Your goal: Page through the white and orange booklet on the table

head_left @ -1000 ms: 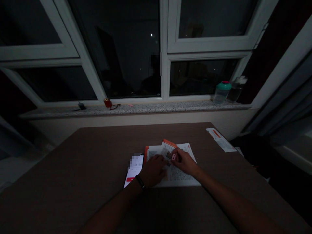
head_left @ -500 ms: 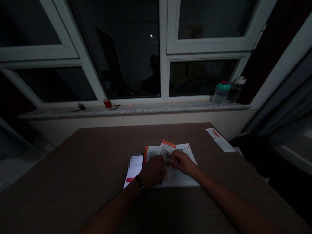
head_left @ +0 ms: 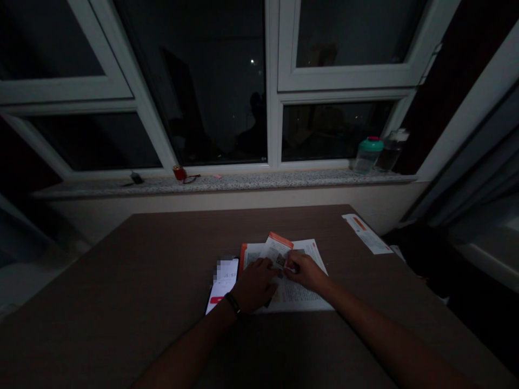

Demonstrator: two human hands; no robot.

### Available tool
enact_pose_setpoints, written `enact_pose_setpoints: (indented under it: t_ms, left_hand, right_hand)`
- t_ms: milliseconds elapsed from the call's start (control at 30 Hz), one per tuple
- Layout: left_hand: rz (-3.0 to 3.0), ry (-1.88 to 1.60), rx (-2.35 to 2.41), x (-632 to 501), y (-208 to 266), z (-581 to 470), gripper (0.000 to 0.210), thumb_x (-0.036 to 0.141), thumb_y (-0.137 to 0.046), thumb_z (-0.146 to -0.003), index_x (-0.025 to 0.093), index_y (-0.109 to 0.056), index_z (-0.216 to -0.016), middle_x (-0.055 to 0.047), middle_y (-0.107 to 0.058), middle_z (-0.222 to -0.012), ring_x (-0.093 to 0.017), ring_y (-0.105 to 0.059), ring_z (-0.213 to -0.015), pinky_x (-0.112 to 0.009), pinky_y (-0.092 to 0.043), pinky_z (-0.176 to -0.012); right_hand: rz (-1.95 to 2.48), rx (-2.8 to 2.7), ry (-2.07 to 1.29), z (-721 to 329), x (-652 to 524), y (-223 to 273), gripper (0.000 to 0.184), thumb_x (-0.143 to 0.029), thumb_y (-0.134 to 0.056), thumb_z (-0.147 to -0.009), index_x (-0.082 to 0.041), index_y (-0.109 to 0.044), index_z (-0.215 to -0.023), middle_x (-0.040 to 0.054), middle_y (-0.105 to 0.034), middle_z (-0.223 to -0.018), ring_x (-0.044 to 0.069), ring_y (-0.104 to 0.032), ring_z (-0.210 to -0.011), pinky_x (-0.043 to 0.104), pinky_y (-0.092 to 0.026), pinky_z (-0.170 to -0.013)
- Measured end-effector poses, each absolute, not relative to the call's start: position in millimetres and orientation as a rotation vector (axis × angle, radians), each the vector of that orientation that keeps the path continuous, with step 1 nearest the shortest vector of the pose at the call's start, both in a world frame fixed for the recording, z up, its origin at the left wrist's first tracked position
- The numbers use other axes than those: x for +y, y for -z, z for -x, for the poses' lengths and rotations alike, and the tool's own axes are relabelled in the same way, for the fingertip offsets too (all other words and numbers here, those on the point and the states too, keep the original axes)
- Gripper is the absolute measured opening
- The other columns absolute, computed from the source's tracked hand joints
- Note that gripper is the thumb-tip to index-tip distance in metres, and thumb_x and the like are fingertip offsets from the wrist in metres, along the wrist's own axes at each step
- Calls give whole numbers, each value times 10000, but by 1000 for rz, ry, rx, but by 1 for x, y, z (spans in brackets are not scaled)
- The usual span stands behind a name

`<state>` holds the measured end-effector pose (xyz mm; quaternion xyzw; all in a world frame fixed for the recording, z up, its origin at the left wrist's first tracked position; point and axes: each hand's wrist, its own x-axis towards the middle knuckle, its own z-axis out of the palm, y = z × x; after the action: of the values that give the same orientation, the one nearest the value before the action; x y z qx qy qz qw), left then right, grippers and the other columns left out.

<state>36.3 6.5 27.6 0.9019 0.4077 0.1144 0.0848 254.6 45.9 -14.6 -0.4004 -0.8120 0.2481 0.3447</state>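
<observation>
A small printed paper slip [head_left: 277,247] with an orange top edge lies at a slant over a larger printed sheet [head_left: 302,294] on the table. My left hand [head_left: 254,283], a dark band at its wrist, rests on the lower left part of the slip, fingers laid over it and thumb apart. The right edge of the slip is pinched between the thumb and fingers of my right hand [head_left: 304,270]. Both hands nearly meet, and the lower end of the slip is hidden beneath them. Just left of the sheet, a lit phone [head_left: 223,283] lies screen up.
Another printed paper strip [head_left: 367,234] lies near the right edge of the brown table [head_left: 121,286]. On the stone windowsill [head_left: 251,181] behind stand a green-lidded bottle [head_left: 368,156], a clear bottle [head_left: 392,151] and a small red container [head_left: 179,173].
Hardly anything differs. My fingers have shifted slightly at the slip's right edge, and a bit more of its printed face shows between my hands.
</observation>
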Motion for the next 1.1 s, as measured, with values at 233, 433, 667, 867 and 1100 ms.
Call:
enact_pose_setpoints:
  t_ms: [233, 433, 667, 867, 1100]
  left_hand:
    - [-2685, -436, 1123, 8, -19, -33, 359, 187, -585, -884, 238, -561, -1239, -62, -475, -1432, -245, -406, -1327, -441, -337, -1110]
    - [-2707, -415, 1124, 7, -21, -34, 339, 234, -576, -906, 235, -555, -1245, -66, -484, -1435, -259, -427, -1310, -453, -361, -1082]
    - [-2707, -407, 1128, 5, -27, -35, 337, 269, -598, -908, 251, -563, -1243, -53, -531, -1372, -258, -465, -1248, -430, -389, -1033]
    - [-2689, -408, 1134, 5, -30, -35, 340, 295, -594, -911, 252, -568, -1247, -57, -545, -1352, -259, -472, -1231, -432, -392, -1019]
    - [-2683, -399, 1105, 4, -33, -34, 368, 351, -657, -869, 256, -590, -1218, -56, -555, -1334, -267, -479, -1219, -429, -401, -1004]
  right_hand:
    - [1174, -1958, -430, -255, 50, 12, 150, -130, -542, -766, -211, -436, -698, -5, -519, -754, 147, -495, -682, 245, -353, -629]
    - [1245, -1788, -586, -259, 51, 14, 136, -206, -614, -754, -208, -486, -708, -32, -530, -647, 139, -510, -604, 229, -365, -567]
    - [1249, -1809, -661, -259, 49, 12, 147, -221, -640, -752, -206, -507, -693, -36, -546, -622, 131, -506, -579, 221, -359, -537]
    - [1208, -1837, -679, -260, 49, 14, 165, -214, -662, -743, -206, -505, -691, -45, -525, -621, 127, -487, -588, 218, -346, -537]
    - [1211, -1822, -690, -259, 49, 14, 162, -201, -653, -750, -205, -505, -683, -47, -521, -609, 125, -486, -574, 217, -347, -532]
